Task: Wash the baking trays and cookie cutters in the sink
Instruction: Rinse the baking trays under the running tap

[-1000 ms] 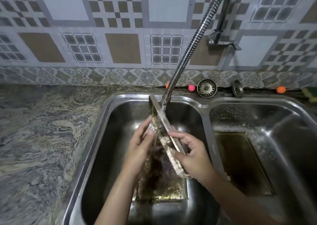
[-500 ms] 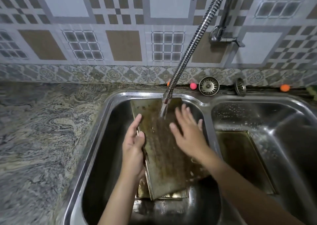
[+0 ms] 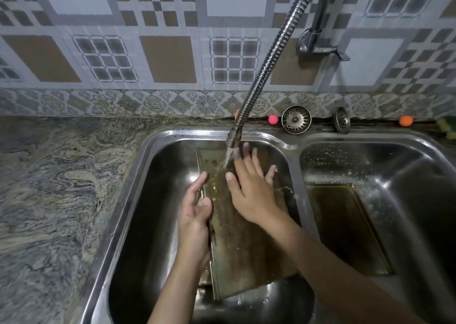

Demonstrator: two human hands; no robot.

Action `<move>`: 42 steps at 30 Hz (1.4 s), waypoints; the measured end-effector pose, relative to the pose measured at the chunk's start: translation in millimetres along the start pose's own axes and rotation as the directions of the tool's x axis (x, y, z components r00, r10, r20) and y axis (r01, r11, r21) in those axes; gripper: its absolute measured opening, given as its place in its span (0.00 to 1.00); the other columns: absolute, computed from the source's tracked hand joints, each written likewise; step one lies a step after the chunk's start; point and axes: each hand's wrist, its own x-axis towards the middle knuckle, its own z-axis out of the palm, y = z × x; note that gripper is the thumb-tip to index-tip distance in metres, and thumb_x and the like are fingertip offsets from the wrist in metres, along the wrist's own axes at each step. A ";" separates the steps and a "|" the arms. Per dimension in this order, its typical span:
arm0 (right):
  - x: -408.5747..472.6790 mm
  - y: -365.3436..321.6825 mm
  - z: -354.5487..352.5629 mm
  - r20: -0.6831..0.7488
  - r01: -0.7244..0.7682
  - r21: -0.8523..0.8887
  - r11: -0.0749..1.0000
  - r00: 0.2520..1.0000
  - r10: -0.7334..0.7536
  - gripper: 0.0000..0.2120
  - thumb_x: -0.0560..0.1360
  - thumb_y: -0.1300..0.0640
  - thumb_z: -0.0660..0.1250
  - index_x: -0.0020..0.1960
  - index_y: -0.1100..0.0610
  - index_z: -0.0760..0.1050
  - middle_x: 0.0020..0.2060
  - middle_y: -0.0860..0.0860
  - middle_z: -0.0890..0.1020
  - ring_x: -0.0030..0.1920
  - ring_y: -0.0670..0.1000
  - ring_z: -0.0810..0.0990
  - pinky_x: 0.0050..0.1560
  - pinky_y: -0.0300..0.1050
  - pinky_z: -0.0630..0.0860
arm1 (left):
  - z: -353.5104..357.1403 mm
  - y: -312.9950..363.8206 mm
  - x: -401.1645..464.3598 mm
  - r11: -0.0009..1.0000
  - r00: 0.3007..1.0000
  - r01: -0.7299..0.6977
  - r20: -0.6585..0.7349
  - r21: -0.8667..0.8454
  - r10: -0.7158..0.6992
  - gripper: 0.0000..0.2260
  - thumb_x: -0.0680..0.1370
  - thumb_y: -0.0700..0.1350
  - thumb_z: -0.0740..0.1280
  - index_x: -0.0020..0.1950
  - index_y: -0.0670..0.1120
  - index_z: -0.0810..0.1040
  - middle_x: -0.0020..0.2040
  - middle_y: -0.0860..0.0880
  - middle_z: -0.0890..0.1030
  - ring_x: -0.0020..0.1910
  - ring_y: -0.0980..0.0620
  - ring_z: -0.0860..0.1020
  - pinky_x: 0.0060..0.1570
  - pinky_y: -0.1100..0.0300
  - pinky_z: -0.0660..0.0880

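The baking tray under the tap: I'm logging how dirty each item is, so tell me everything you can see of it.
The baking tray is a flat rectangular metal sheet with a thin raised rim, stained brown over most of its face. It stands tilted in the left sink basin, far end under the running tap, water streaming down it. The left hand grips its left edge; the right hand lies flat on its face, fingers spread.

The right hand [image 3: 251, 190] covers the middle of the baking tray [image 3: 246, 254]; whatever lies under that tray is mostly hidden. The faucet hose [image 3: 271, 59] runs off the top edge. A green object [image 3: 447, 126] at far right is cropped, unidentifiable.
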 end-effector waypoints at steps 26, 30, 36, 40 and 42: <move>-14.2 -35.3 -3.5 -0.001 0.092 0.035 0.995 0.996 -0.092 0.28 0.80 0.45 0.43 0.78 0.51 0.47 0.78 0.48 0.46 0.77 0.49 0.39 0.73 0.64 0.37 | 3.4 14.1 -8.3 0.978 0.982 0.132 -0.115 -0.162 -0.151 0.24 0.70 0.38 0.68 0.65 0.52 0.77 0.66 0.47 0.77 0.68 0.43 0.73 0.69 0.42 0.65; -68.5 -30.1 3.1 0.144 0.365 0.024 0.931 0.920 -0.365 0.28 0.79 0.44 0.43 0.77 0.44 0.42 0.77 0.41 0.39 0.75 0.42 0.34 0.72 0.55 0.33 | -25.0 32.0 9.8 0.972 0.975 0.056 -0.196 -0.227 -0.102 0.22 0.75 0.33 0.59 0.66 0.50 0.73 0.57 0.50 0.83 0.54 0.52 0.82 0.51 0.57 0.80; -18.7 1.2 -17.7 0.089 0.027 -0.082 0.996 0.996 -0.019 0.29 0.81 0.41 0.44 0.78 0.50 0.42 0.77 0.47 0.37 0.74 0.47 0.30 0.71 0.67 0.33 | -16.4 26.2 -6.6 0.972 0.979 0.133 -0.126 -0.195 -0.159 0.22 0.75 0.34 0.60 0.66 0.49 0.74 0.59 0.49 0.82 0.54 0.50 0.81 0.49 0.54 0.80; -39.2 -29.5 -16.4 0.056 0.168 -0.012 0.986 0.984 -0.167 0.29 0.80 0.43 0.43 0.78 0.49 0.42 0.77 0.44 0.40 0.75 0.45 0.34 0.73 0.61 0.34 | 6.8 18.1 -14.9 0.965 0.978 0.170 -0.086 -0.197 -0.190 0.23 0.70 0.35 0.67 0.64 0.50 0.76 0.63 0.43 0.79 0.63 0.43 0.76 0.66 0.43 0.68; -68.9 -20.8 -12.9 0.104 0.278 -0.013 0.960 0.956 -0.275 0.28 0.79 0.43 0.42 0.77 0.45 0.41 0.76 0.40 0.37 0.74 0.41 0.32 0.72 0.55 0.32 | 3.4 19.7 -10.6 0.965 0.976 0.157 -0.117 -0.211 -0.184 0.22 0.71 0.36 0.65 0.64 0.50 0.76 0.64 0.42 0.78 0.63 0.42 0.76 0.67 0.42 0.67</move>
